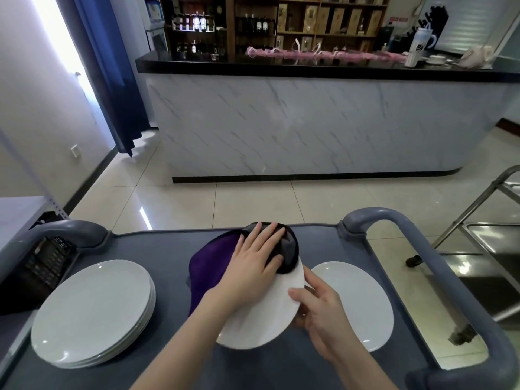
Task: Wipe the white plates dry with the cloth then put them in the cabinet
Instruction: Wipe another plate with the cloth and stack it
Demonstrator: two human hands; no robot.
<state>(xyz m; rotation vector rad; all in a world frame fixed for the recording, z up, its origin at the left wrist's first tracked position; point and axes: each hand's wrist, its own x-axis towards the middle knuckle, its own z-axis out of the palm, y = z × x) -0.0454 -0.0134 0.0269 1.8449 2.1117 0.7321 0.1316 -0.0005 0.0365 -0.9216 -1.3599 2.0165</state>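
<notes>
A white plate [261, 313] is held tilted above the grey cart top [168, 249]. My right hand [320, 313] grips its right rim, thumb on the upper face. My left hand [253, 266] lies flat with straight fingers on a dark purple cloth [213, 257], pressing it against the plate's far edge. A stack of white plates [92, 313] sits on the cart's left side. One more white plate [363, 299] lies flat at the right, partly behind my right hand.
The cart has grey handles at its left [70, 232] and right [439, 266]. A black crate [36, 266] sits at the left. A marble-fronted bar counter [309, 122] stands across the tiled floor. Metal racking [492, 229] is at the right.
</notes>
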